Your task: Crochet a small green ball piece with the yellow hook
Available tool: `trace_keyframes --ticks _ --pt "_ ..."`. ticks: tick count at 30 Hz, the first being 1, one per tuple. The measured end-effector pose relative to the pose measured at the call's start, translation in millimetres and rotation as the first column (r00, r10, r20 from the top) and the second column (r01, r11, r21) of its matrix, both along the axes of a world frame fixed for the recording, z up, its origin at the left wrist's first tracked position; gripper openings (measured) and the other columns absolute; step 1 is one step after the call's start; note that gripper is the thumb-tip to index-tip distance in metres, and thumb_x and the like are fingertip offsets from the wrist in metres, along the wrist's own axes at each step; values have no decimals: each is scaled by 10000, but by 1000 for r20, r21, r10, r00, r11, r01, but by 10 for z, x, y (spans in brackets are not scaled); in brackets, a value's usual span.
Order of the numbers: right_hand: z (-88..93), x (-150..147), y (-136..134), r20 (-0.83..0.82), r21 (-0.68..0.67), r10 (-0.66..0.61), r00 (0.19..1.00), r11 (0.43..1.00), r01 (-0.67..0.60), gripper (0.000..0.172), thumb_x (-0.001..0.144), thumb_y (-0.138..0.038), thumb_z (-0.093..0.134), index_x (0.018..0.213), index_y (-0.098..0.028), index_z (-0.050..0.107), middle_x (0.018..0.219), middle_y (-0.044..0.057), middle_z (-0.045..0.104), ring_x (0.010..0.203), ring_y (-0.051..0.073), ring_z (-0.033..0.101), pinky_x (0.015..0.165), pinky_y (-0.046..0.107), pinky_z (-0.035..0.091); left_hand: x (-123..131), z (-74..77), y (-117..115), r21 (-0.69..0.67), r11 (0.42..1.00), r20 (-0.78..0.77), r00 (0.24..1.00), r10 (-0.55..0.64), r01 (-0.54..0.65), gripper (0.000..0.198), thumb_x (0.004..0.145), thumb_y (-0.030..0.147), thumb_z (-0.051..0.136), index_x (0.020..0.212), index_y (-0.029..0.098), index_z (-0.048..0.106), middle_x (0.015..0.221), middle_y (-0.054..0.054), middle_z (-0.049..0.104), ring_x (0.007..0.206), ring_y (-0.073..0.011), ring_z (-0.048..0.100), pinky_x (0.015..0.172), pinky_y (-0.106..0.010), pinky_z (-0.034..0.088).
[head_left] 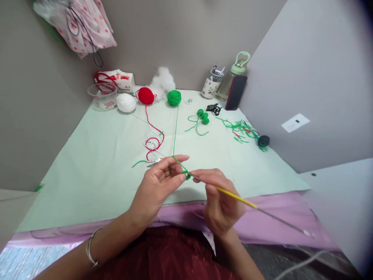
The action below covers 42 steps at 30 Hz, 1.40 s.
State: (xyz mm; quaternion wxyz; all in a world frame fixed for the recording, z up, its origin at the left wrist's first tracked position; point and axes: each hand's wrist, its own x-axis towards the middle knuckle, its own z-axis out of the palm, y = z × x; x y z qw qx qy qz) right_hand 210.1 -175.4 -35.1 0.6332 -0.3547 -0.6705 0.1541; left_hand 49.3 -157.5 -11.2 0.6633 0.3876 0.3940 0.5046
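Note:
My left hand [159, 182] pinches a small green crochet piece [187, 175], and the green yarn strand [175, 128] runs over its outstretched forefinger back to a green yarn ball [174, 97]. My right hand [220, 202] grips a yellow-handled crochet hook [239, 199] whose tip meets the green piece. Both hands hover above the near edge of the pale green table cover [87, 155].
A red yarn ball [145, 95], a white yarn ball [126, 102], stuffing [162, 79] and a clear bowl [102, 95] line the back. Small green crocheted balls [203, 116], green yarn scraps [241, 130], scissors [154, 162], a pen cup [211, 85], a bottle [233, 76] and a phone [236, 92] are also there.

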Motion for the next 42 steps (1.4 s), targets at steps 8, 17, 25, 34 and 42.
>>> trace_keyframes --ticks 8,17,25,34,42 --pt "-1 -14 29 66 77 -10 998 997 5 244 1056 -166 553 1189 -254 738 986 79 832 898 225 797 726 390 651 -26 39 20 83 996 -73 996 43 -37 249 840 207 851 1083 263 856 934 -16 721 993 -207 645 955 -325 473" --pt "-164 -10 -17 343 297 -283 896 937 182 442 960 -85 692 1359 -273 728 1149 98 792 1049 239 763 792 365 657 13 53 -5 -60 998 104 994 8 -2 478 779 256 922 1242 259 804 837 14 669 848 -161 614 848 -289 477" --pt "37 -30 40 -165 -100 -66 984 994 50 201 1037 -186 594 1071 -259 779 838 27 739 722 184 705 648 356 597 -32 103 65 -167 980 225 972 -67 106 420 786 241 889 1200 215 827 848 6 629 685 -104 479 845 -305 504" --pt "51 -77 81 -235 -158 -44 971 987 6 170 1044 -229 605 1015 -255 771 803 14 708 720 173 671 660 346 554 -19 54 51 -33 999 54 998 15 -13 395 810 249 877 1200 286 824 897 4 619 823 -136 529 717 -240 439" --pt "74 -59 21 -237 -152 -5 971 988 -32 178 1046 -214 605 1017 -261 774 804 13 713 712 171 672 642 334 558 -65 57 33 113 993 -134 990 43 -28 347 870 198 808 1207 280 819 928 -3 671 863 -153 573 847 -272 485"
